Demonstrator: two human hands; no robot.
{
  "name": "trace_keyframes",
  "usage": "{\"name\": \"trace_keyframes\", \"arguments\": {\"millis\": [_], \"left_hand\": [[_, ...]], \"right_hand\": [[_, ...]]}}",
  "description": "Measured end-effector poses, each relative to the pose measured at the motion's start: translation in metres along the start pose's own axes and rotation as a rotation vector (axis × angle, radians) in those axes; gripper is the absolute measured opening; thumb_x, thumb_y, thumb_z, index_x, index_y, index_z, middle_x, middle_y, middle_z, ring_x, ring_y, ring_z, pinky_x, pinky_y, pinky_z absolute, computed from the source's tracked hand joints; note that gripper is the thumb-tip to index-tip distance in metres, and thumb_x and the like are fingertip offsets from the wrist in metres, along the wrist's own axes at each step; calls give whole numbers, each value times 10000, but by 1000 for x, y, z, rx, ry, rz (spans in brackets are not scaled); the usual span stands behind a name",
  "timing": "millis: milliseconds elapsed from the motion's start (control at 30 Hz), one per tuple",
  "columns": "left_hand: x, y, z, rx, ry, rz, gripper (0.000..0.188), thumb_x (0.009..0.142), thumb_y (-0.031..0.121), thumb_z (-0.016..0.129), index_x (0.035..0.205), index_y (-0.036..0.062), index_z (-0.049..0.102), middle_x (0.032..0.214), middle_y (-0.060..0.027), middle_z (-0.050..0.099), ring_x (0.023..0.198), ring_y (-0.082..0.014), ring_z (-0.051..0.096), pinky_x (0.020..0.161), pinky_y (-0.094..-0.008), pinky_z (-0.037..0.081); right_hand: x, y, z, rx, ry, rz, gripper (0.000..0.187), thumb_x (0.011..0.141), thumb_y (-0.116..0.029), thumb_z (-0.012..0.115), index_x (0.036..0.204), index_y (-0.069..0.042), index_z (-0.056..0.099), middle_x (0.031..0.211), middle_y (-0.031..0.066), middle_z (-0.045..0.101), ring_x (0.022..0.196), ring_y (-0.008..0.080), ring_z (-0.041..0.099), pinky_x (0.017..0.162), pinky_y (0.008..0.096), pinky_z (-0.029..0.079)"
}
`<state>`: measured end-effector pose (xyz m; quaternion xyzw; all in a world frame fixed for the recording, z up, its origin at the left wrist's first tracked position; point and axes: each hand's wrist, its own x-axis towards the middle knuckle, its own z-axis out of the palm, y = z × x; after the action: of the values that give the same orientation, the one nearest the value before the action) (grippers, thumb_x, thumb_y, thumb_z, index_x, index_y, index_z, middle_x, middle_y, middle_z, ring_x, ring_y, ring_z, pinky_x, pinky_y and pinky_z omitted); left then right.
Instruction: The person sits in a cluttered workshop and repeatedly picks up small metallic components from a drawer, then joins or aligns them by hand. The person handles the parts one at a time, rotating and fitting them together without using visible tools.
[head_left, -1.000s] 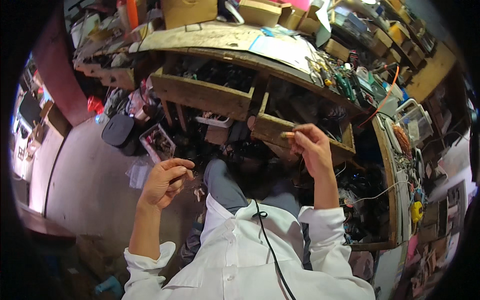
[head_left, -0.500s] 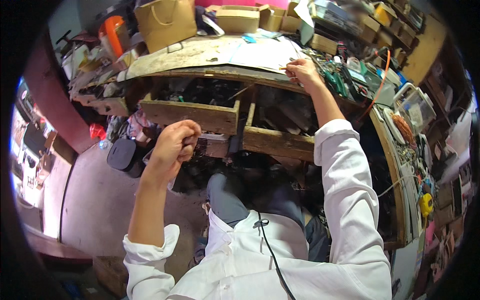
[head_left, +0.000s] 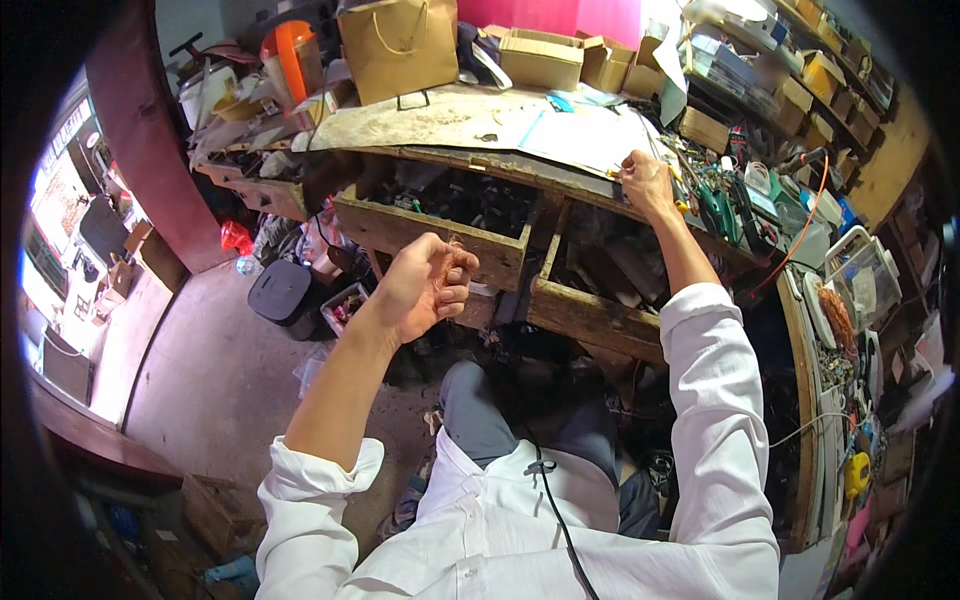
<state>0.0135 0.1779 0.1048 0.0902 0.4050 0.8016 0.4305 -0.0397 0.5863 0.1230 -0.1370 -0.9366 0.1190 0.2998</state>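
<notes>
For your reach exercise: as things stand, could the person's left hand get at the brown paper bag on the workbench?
Probably yes. The left hand hangs curled above the open drawer, with nothing between it and the paper bag beyond the bare benchtop.

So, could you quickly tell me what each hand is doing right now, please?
Left hand: curled shut in the air above the open drawer; anything held cannot be told.
Right hand: fingers closed at the workbench edge, pinching something small.

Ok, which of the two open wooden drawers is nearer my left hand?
The left drawer: the left hand hovers just before its front board; the other drawer lies further right.
</notes>
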Motion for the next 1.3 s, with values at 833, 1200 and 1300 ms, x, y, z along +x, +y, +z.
{"name": "trace_keyframes", "arguments": {"millis": [833,1200,1300], "left_hand": [[35,-5,34,450,-105,-123,147,989,68,512,983,-15,633,695,31,517,512,-7,401,453,-168,303],[34,-12,21,278,-133,-127,124,992,95,542,1002,-12,603,760,-15,593,508,-14,434,453,-168,340],[34,-20,32,435,-46,-11,126,985,100,561,1003,-18,600,770,-47,626,509,-30,456,455,-176,356]], "right_hand": [[-134,-116,-47,491,-328,-899,310,792,-44,710,1100,-63,690,944,107,645,855,307,647,754,371,547],[-143,-121,-39,432,-256,-832,107,856,-113,650,914,-32,609,852,109,603,809,303,621,664,394,519],[-145,-115,-30,496,-324,-717,121,863,-102,653,931,-23,591,885,122,599,816,325,611,689,393,509]]}}
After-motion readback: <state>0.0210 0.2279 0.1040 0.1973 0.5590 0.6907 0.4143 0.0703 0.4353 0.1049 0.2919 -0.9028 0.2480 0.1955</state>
